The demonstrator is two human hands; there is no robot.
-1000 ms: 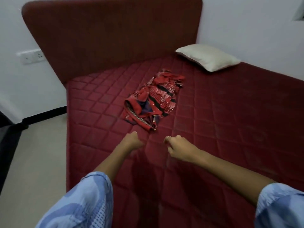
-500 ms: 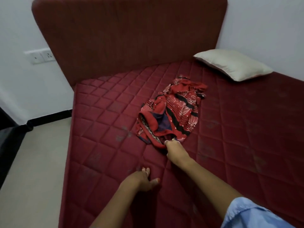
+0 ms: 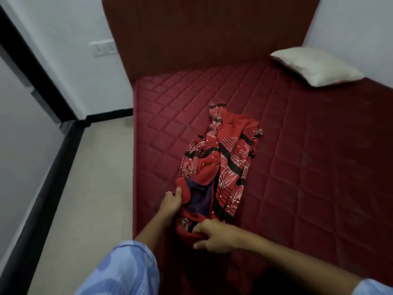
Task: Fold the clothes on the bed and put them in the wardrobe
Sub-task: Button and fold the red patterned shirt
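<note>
Red garment (image 3: 221, 167) at mattress (image 3: 308, 188) edge, both hands (image 3: 171, 202) (image 3: 214, 235) clamped on hem.

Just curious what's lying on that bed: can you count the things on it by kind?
Red patterned garment: 1
White pillow: 1
Hands gripping the garment: 2, left hand and right hand
Total: 4

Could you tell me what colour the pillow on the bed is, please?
Off-white, plain; the pillow shows in the head view.
</note>
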